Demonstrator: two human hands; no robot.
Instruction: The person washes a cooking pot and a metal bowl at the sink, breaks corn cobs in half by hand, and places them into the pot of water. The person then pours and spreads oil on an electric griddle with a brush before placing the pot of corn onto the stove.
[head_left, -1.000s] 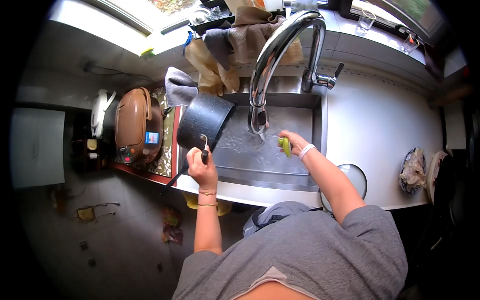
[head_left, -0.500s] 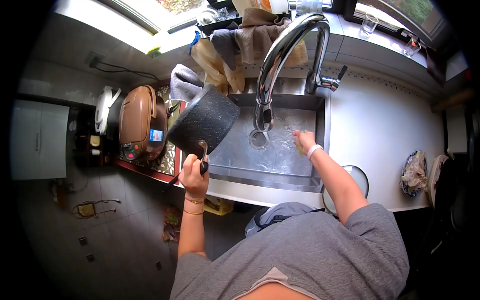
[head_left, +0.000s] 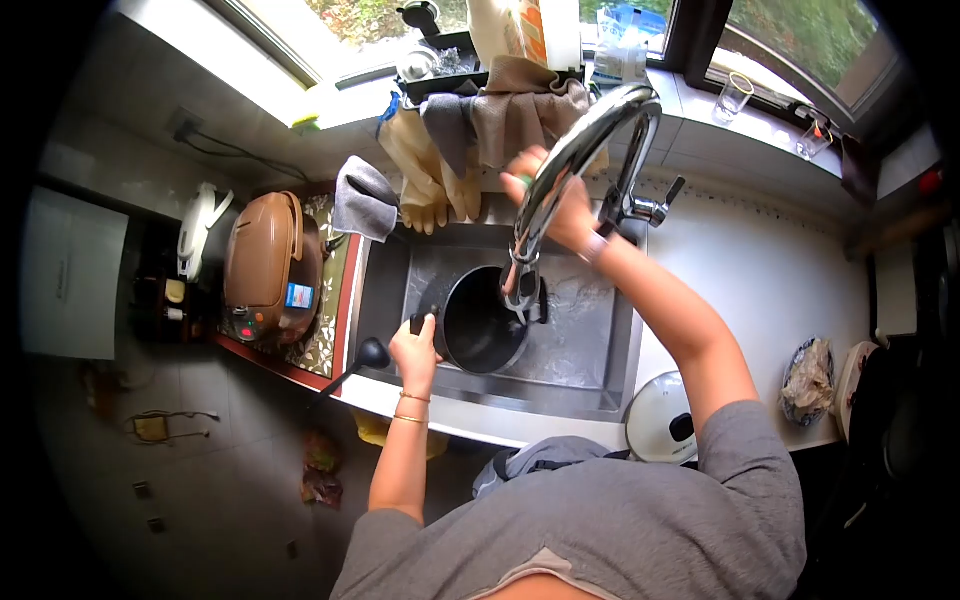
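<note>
Pot [head_left: 485,335] upright in the sink [head_left: 575,385], left-held.

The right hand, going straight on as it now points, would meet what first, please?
The right hand would probably meet the hanging cloths first, though its blur and the unclear depth leave that uncertain.

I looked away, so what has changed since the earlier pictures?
The pot, tipped on its side before, has swung right and is now mouth up under the faucet, its handle still in the left hand. The right hand has risen from the sink to behind the faucet; whether it still holds the green item is unclear. The rice cooker and gloves stayed put.
</note>
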